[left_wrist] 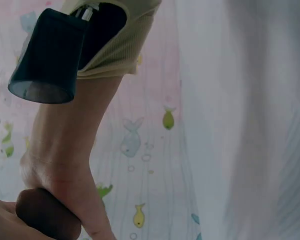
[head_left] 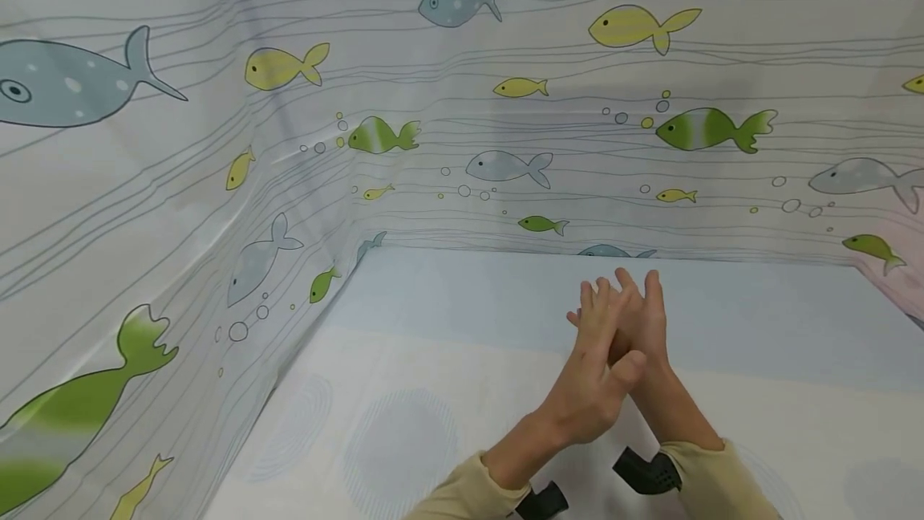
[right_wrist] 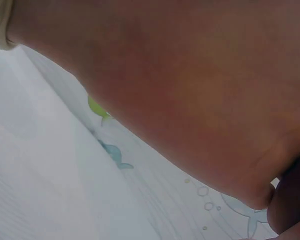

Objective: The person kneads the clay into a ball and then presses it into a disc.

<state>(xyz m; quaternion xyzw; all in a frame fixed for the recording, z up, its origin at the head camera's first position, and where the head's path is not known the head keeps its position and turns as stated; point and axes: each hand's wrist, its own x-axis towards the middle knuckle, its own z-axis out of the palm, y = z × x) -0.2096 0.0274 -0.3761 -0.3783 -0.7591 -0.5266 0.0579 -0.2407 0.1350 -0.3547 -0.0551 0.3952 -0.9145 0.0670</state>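
Observation:
In the head view both bare hands are raised over the bed-like surface and overlap each other. My left hand [head_left: 592,392] lies in front, its fingers straight and pointing up, its thumb sticking out to the right. Behind it my right hand [head_left: 645,327] has its fingers spread and extended upward, its palm partly hidden by the left. No object shows between them. The left wrist view shows the right forearm [left_wrist: 72,130] close by, with a thumb [left_wrist: 47,215] across the wrist. A large part of the left hand [right_wrist: 200,110] fills the right wrist view.
A pale surface [head_left: 318,400] with blue circle prints spreads beneath the hands. White curtain-like sheets [head_left: 447,62] with printed fish stand along the back and left. Black wrist-worn devices [head_left: 647,472] sit at the cream sleeves [head_left: 469,492]. Pink fabric [head_left: 898,243] shows at far right.

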